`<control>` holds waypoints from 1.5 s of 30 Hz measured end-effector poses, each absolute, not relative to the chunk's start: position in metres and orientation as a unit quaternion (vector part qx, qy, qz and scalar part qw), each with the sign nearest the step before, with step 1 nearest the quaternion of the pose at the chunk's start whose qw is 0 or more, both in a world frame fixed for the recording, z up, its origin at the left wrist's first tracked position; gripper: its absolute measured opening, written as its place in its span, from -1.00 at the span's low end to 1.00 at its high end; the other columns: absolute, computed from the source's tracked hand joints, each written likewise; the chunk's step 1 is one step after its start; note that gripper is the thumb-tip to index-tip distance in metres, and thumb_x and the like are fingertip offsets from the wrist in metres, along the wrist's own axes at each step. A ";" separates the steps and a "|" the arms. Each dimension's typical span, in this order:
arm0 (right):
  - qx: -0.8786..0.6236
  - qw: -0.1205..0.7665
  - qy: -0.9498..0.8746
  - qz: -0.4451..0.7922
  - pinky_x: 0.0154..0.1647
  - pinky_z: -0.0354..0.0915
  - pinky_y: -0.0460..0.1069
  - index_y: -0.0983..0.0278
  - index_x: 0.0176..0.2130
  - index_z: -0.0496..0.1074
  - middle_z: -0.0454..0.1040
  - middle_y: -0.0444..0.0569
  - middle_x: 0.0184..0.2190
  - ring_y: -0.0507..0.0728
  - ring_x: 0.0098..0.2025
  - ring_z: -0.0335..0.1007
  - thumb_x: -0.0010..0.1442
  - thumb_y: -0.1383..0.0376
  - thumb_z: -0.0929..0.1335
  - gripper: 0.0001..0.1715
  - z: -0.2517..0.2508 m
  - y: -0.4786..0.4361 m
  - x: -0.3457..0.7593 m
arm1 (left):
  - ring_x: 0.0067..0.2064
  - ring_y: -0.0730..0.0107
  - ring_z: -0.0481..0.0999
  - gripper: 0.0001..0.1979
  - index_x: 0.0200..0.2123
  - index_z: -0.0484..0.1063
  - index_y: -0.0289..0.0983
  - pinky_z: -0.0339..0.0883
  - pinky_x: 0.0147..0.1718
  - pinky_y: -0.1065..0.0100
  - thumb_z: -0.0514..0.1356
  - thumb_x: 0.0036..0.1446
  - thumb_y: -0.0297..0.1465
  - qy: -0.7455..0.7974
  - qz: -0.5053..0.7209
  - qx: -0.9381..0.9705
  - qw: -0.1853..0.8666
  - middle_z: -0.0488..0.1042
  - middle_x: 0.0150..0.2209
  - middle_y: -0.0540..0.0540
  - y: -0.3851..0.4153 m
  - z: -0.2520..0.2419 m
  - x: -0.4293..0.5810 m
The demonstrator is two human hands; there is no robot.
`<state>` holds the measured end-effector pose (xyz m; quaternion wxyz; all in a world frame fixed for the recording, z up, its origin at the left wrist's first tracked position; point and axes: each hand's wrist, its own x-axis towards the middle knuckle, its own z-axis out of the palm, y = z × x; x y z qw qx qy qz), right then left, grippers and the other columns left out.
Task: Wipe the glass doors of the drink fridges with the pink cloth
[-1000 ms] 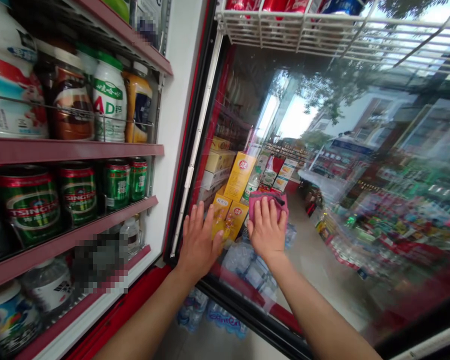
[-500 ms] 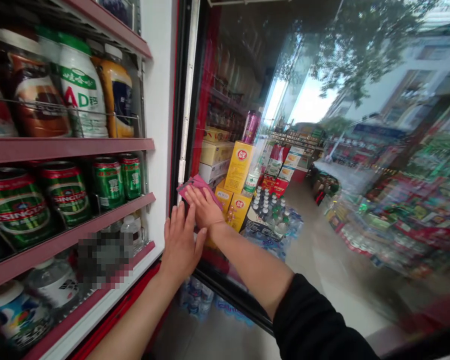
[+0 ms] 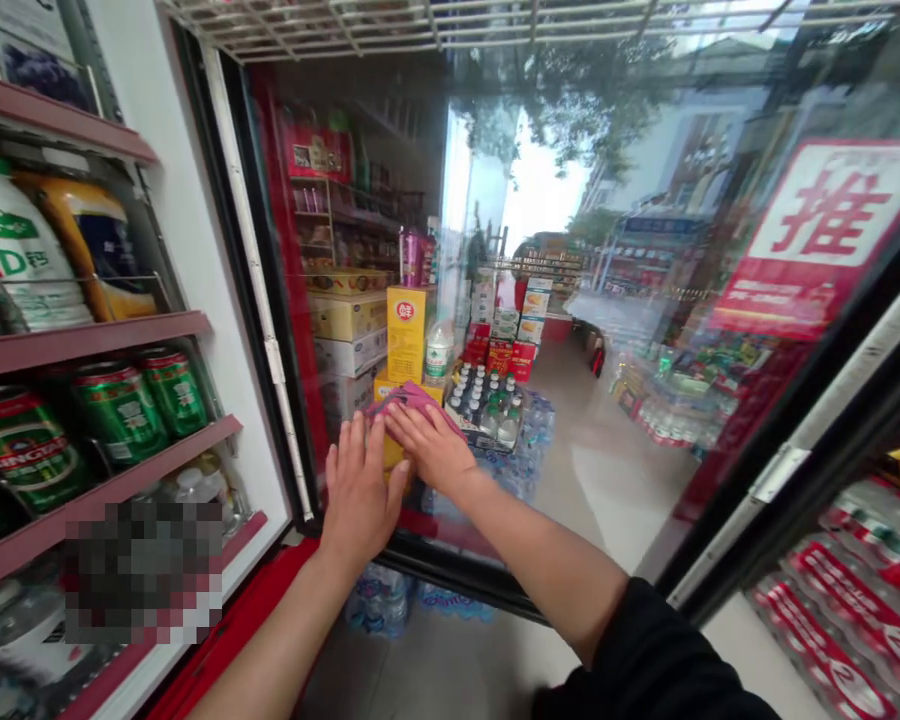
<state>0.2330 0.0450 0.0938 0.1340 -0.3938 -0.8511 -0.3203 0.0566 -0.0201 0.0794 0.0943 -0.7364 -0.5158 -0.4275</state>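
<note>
The glass door (image 3: 607, 480) of a drinks fridge stands swung out in front of me. A folded pink cloth (image 3: 414, 394) lies against its inner face, low and toward the hinge side. My right hand (image 3: 431, 445) presses this cloth to the pane, fingers stretched over it. Just to its left, my left hand (image 3: 361, 490) is raised with fingers extended and parted, holding nothing. Its fingertips seem to rest on the glass, though contact is hard to make out. The palms of both hands are hidden.
On the left, fridge shelves (image 3: 120, 340) hold bottles and green beer cans (image 3: 112, 410). A wire rack (image 3: 435, 25) hangs above. Beyond the glass show yellow boxes (image 3: 406, 330) and a bottle crate (image 3: 487, 410). Shrink-wrapped drink packs (image 3: 855, 600) stand at the right.
My view has turned to the right, bringing the door's far edge and a red-white sticker into sight. My right hand and the cloth have slid across the glass, away from the hinge edge.
</note>
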 end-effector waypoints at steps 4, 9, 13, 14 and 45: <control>-0.415 0.154 -0.833 -0.331 0.68 -0.02 0.24 0.29 0.65 -0.11 -0.09 -0.01 0.67 0.22 0.65 0.00 0.55 0.24 0.21 -0.15 0.091 0.020 0.279 | 0.64 -0.30 0.00 -0.27 0.60 0.06 -0.33 0.07 0.49 -0.39 0.03 0.53 -0.13 -0.492 -0.417 -0.758 0.092 -0.02 0.62 -0.49 -0.027 0.084 0.083; -0.436 0.169 -0.816 -0.340 0.69 -0.10 0.22 0.26 0.66 -0.14 -0.06 -0.02 0.66 0.21 0.65 -0.01 0.56 0.21 0.22 -0.14 0.093 -0.010 0.330 | 0.66 -0.24 -0.06 -0.26 0.62 -0.01 -0.31 0.04 0.51 -0.37 0.04 0.53 -0.15 -0.451 -0.412 -0.787 0.087 -0.04 0.63 -0.47 -0.037 0.090 0.127; -0.460 0.193 -0.794 -0.348 0.70 -0.16 0.22 0.22 0.66 -0.13 0.03 -0.01 0.64 0.22 0.64 0.02 0.56 0.17 0.25 -0.13 0.097 -0.035 0.369 | 0.67 -0.19 -0.12 -0.25 0.63 -0.04 -0.29 0.01 0.53 -0.35 0.05 0.52 -0.16 -0.413 -0.413 -0.808 0.079 -0.07 0.64 -0.45 -0.045 0.094 0.162; -0.468 0.199 -0.785 -0.353 0.70 -0.18 0.23 0.21 0.66 -0.13 0.05 -0.01 0.64 0.22 0.63 0.04 0.56 0.17 0.26 -0.13 0.098 -0.041 0.380 | 0.67 -0.19 -0.13 -0.25 0.63 -0.03 -0.29 0.01 0.53 -0.36 0.05 0.52 -0.16 -0.406 -0.411 -0.813 0.077 -0.08 0.64 -0.46 -0.047 0.094 0.170; -0.636 0.380 -0.414 -0.528 0.57 -0.05 0.51 0.44 0.62 -0.01 0.07 0.44 0.60 0.55 0.65 -0.09 0.46 0.02 0.30 0.01 0.182 -0.075 0.472 | 0.67 -0.19 -0.10 -0.27 0.61 0.05 -0.31 -0.06 0.56 -0.29 0.11 0.50 -0.20 -0.334 -0.452 -0.821 0.100 -0.10 0.66 -0.37 -0.042 0.138 0.210</control>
